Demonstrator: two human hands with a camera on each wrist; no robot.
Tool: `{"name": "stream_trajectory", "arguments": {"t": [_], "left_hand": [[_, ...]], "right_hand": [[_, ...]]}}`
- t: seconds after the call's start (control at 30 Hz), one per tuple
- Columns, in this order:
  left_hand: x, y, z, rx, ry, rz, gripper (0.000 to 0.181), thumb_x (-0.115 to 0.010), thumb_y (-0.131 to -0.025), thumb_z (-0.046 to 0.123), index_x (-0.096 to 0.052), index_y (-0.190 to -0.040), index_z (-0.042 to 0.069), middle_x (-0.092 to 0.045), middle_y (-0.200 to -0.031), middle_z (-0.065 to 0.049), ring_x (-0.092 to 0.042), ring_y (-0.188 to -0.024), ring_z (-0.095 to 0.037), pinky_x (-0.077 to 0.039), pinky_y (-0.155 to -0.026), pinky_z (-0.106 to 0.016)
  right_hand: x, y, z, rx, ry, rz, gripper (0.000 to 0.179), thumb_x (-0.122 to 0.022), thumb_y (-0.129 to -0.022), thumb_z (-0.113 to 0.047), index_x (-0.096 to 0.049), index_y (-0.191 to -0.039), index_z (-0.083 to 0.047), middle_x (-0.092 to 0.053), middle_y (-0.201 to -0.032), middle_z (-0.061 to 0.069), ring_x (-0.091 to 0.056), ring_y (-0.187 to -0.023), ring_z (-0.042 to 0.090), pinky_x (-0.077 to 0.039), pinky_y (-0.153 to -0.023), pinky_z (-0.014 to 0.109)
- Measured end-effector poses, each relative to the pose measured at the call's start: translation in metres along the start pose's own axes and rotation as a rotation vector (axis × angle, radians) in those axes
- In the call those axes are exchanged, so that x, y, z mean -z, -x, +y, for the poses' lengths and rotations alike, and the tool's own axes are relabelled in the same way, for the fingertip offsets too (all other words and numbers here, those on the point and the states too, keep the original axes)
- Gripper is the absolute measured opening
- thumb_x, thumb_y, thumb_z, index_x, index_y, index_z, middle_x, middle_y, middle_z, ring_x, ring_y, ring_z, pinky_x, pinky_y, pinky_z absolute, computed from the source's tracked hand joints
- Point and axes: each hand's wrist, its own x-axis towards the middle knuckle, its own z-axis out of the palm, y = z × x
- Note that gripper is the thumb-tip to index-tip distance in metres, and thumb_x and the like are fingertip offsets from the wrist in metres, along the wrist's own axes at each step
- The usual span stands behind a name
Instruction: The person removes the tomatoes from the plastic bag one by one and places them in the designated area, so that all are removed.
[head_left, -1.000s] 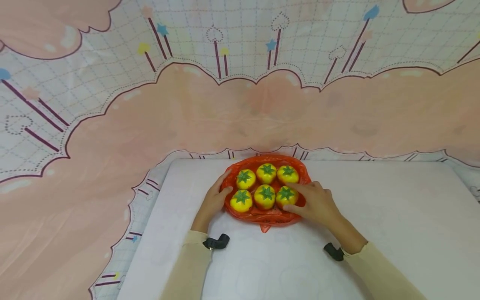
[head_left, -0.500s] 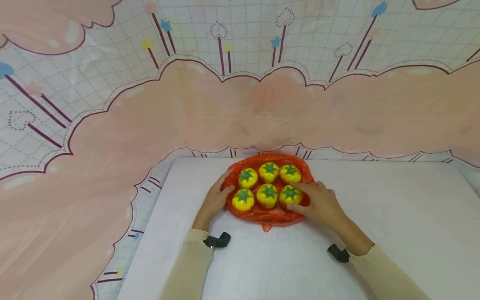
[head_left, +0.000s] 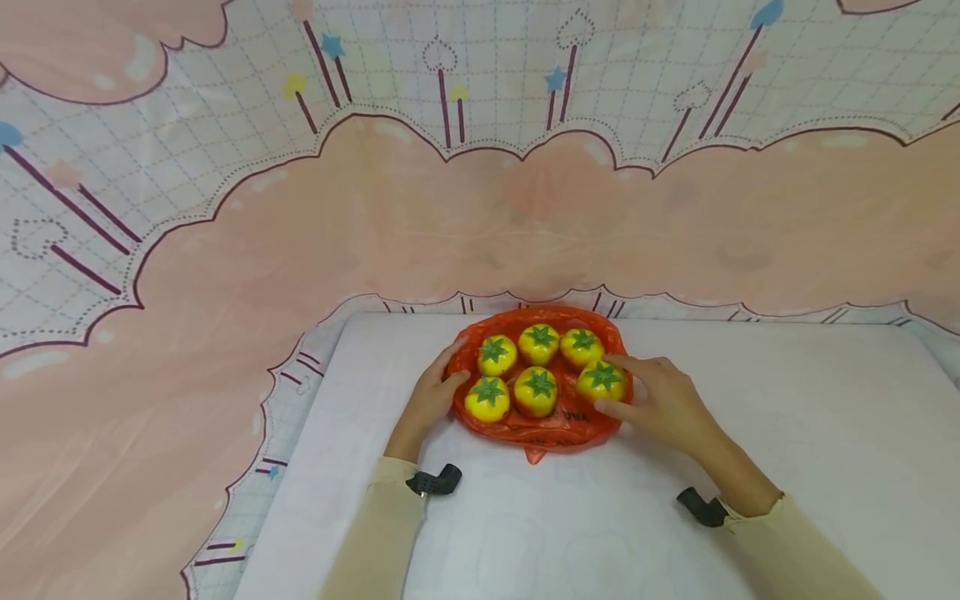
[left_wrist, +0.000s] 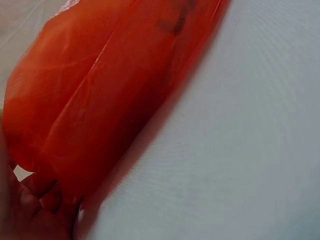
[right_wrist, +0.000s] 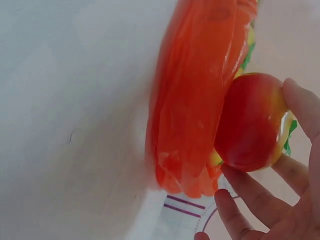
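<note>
A red plastic bag (head_left: 573, 429) lies spread into a shallow open nest, its rim rolled up all round. Inside sit several yellow-and-red toy tomatoes (head_left: 536, 392) in two rows, green star-shaped leaves facing up. At the bag's left side my left hand (head_left: 427, 404) grips the rim, thumb on the inner side; in the left wrist view its fingers are partly cut off beside the red plastic (left_wrist: 95, 115). My right hand (head_left: 671, 404) pinches one toy tomato (right_wrist: 252, 122) between thumb and fingers. The right wrist view shows that tomato raised above the bag's rim, its red underside exposed.
The bag rests near the back edge of a white table (head_left: 555, 533). A backdrop cloth (head_left: 480, 225) with pink cloud shapes hangs behind it. Black wrist cameras (head_left: 702, 506) sit on both sleeves.
My right hand has lifted the front-right toy tomato from its spot and moved it slightly right and up, baring printed red plastic beneath. My left hand has stayed at the rim.
</note>
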Motion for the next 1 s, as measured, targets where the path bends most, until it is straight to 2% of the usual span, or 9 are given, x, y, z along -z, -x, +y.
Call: {"name": "stream_trajectory", "arguments": {"t": [0.2,0.37,0.57,0.67,1.0], "left_hand": [[0.000,0.000,0.002,-0.001,-0.003,-0.002,0.053,-0.054,-0.102,0.030,-0.044,-0.151,0.047,-0.036,-0.165,0.002,-0.029,-0.156,-0.028,-0.026,-0.124,-0.060],[0.002,-0.001,0.001,-0.013,0.018,0.000,0.053,-0.054,-0.102,0.028,-0.045,-0.151,0.043,-0.037,-0.165,0.001,-0.029,-0.156,-0.028,-0.023,-0.126,-0.057],[0.004,-0.003,-0.002,-0.038,0.095,-0.011,0.052,-0.054,-0.102,0.021,-0.049,-0.151,0.034,-0.038,-0.164,-0.002,-0.029,-0.155,-0.027,-0.024,-0.127,-0.052],[0.004,-0.004,-0.002,-0.030,0.121,-0.010,0.050,-0.055,-0.101,0.020,-0.051,-0.150,0.034,-0.041,-0.163,0.000,-0.032,-0.154,-0.026,-0.026,-0.127,-0.051],[0.004,-0.002,0.000,-0.019,0.124,-0.010,0.050,-0.054,-0.101,0.018,-0.052,-0.149,0.031,-0.042,-0.162,-0.001,-0.034,-0.153,-0.027,-0.029,-0.125,-0.052]], "right_hand": [[0.008,0.005,0.006,-0.014,-0.029,-0.008,0.075,-0.074,-0.086,-0.057,-0.057,-0.145,-0.014,-0.063,-0.140,0.017,-0.053,-0.125,0.043,-0.048,-0.097,0.071],[0.014,0.009,0.011,-0.035,-0.047,-0.022,0.076,-0.071,-0.087,-0.061,-0.055,-0.147,-0.016,-0.060,-0.143,0.017,-0.051,-0.128,0.045,-0.047,-0.096,0.074],[0.021,0.011,0.022,-0.068,-0.055,-0.021,0.076,-0.070,-0.087,-0.061,-0.054,-0.148,-0.018,-0.058,-0.145,0.017,-0.049,-0.129,0.047,-0.046,-0.096,0.076],[0.024,0.012,0.028,-0.095,-0.051,-0.022,0.079,-0.069,-0.087,-0.064,-0.052,-0.150,-0.019,-0.057,-0.146,0.018,-0.048,-0.130,0.047,-0.047,-0.094,0.075],[0.028,0.014,0.050,-0.107,-0.112,0.001,0.076,-0.069,-0.089,-0.060,-0.050,-0.150,-0.020,-0.058,-0.145,0.020,-0.050,-0.127,0.046,-0.049,-0.093,0.072]]}}
